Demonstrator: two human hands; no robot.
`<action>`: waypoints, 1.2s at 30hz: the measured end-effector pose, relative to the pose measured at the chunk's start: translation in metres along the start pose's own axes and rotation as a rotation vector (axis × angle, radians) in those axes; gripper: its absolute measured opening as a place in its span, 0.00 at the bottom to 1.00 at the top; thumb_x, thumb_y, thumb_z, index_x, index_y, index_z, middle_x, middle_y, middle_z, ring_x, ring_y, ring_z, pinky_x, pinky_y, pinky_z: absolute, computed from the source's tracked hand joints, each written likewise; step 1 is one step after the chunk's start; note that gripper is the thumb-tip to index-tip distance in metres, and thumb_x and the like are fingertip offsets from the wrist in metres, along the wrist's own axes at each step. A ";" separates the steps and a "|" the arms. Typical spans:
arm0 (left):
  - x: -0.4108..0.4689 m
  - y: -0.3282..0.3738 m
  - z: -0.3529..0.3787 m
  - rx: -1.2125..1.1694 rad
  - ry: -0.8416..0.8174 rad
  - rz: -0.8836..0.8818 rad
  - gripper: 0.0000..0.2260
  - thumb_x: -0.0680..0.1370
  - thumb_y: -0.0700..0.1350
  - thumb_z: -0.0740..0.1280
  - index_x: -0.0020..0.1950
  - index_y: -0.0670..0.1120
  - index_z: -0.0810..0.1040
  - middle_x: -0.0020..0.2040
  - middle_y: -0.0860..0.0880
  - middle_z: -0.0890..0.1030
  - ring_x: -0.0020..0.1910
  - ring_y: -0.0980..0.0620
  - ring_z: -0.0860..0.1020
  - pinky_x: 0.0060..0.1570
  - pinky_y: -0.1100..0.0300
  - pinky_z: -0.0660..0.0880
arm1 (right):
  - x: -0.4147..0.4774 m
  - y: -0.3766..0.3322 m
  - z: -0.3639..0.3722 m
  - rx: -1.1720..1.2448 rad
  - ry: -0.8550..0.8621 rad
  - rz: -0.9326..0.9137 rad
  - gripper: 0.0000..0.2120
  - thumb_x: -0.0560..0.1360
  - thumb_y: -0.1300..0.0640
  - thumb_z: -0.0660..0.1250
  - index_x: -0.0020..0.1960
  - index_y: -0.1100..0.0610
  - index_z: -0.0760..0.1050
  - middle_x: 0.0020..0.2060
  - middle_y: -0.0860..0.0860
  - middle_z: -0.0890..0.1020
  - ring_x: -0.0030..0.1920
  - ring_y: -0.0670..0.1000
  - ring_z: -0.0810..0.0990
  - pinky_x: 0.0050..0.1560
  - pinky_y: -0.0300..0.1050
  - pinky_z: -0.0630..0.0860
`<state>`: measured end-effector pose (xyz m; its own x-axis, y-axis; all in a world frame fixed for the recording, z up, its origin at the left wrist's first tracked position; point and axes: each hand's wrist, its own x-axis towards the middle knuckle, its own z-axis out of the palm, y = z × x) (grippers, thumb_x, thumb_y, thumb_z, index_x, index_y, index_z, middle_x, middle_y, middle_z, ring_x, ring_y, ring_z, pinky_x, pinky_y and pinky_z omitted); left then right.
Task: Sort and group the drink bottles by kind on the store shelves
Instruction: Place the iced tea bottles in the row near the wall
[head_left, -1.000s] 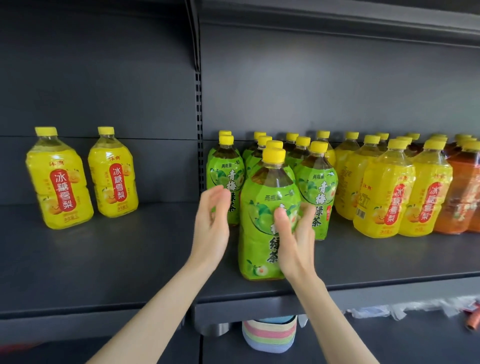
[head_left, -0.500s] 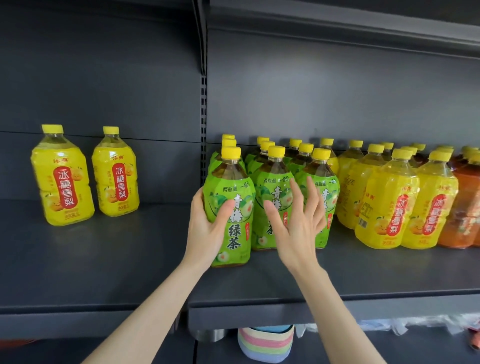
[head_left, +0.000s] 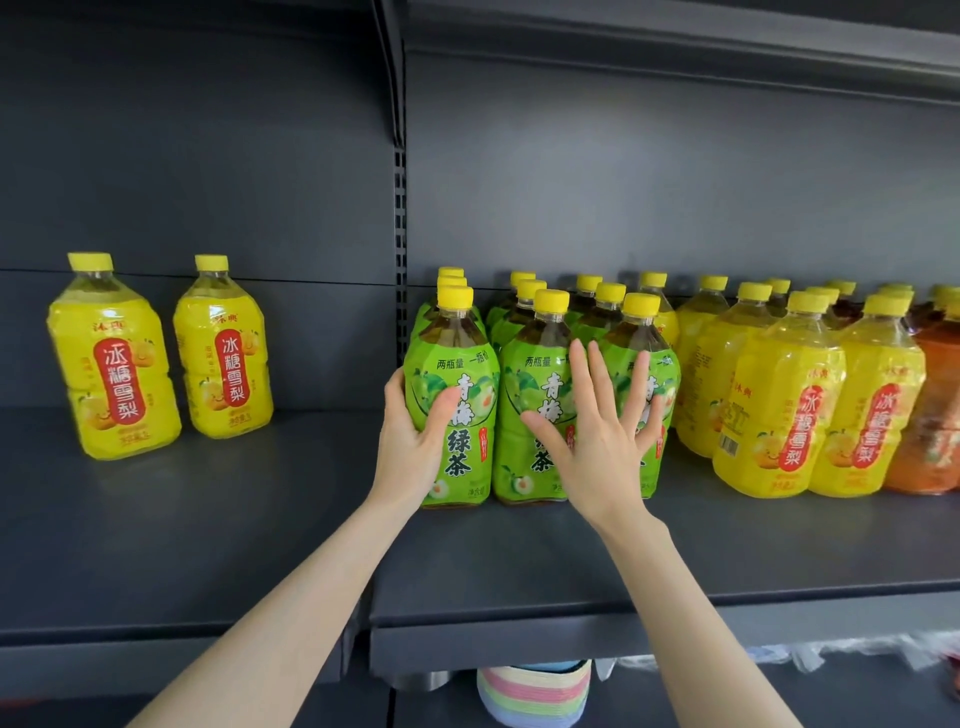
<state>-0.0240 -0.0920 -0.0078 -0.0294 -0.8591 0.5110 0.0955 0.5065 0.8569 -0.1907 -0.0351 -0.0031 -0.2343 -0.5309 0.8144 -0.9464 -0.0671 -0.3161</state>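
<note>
Shelves: green tea bottles stand upright in packed rows at the left end of the right-hand shelf, all with yellow caps.
Neighbours: yellow pear-drink bottles sit just beside them to the right, followed by orange bottles at the frame's edge.
Strays: two lone yellow bottles stand on the left-hand shelf, well apart from the rest of their kind.
Done: as far as you can judge, the greens are grouped and squared up. Yellow and orange each have a block of their own.
Remaining: the two strays look like the open job, since their kind sits in two places. The back rows are too hidden for you to check for mix-ups.
Left grip: your left hand grasps the front-left green bottle, with the thumb across its label and the fingers round its outer side.
Right grip: your right hand is released, fingers straight and spread in front of the two neighbouring green bottles. You cannot tell whether the palm touches them.
Arms: both bare forearms reach up and forward from the bottom of the frame and cross the shelf's front lip.
Below: a striped, basket-like object shows under the shelf, partly hidden.
</note>
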 end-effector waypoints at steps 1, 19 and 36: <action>0.001 -0.001 0.000 0.002 0.002 0.006 0.30 0.70 0.60 0.65 0.69 0.51 0.64 0.56 0.58 0.78 0.53 0.63 0.79 0.46 0.68 0.76 | 0.000 0.000 0.000 -0.005 0.008 -0.002 0.38 0.74 0.32 0.53 0.78 0.49 0.54 0.78 0.49 0.59 0.77 0.57 0.38 0.71 0.63 0.36; 0.002 0.001 -0.003 0.115 0.024 -0.039 0.26 0.76 0.55 0.66 0.71 0.50 0.64 0.54 0.60 0.78 0.51 0.64 0.78 0.43 0.73 0.74 | 0.000 -0.009 -0.010 -0.057 -0.116 0.027 0.39 0.74 0.33 0.54 0.79 0.50 0.50 0.79 0.50 0.55 0.77 0.59 0.36 0.73 0.66 0.39; -0.018 0.085 -0.126 0.545 0.085 0.216 0.07 0.77 0.45 0.66 0.43 0.57 0.77 0.38 0.56 0.83 0.39 0.59 0.82 0.42 0.68 0.76 | 0.012 -0.128 -0.027 0.462 -0.152 -0.070 0.10 0.79 0.53 0.65 0.52 0.59 0.80 0.48 0.52 0.82 0.47 0.52 0.81 0.46 0.50 0.76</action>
<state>0.1105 -0.0433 0.0473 0.0154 -0.7239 0.6898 -0.4349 0.6163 0.6565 -0.0778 -0.0104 0.0604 -0.1063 -0.6266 0.7721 -0.7532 -0.4562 -0.4739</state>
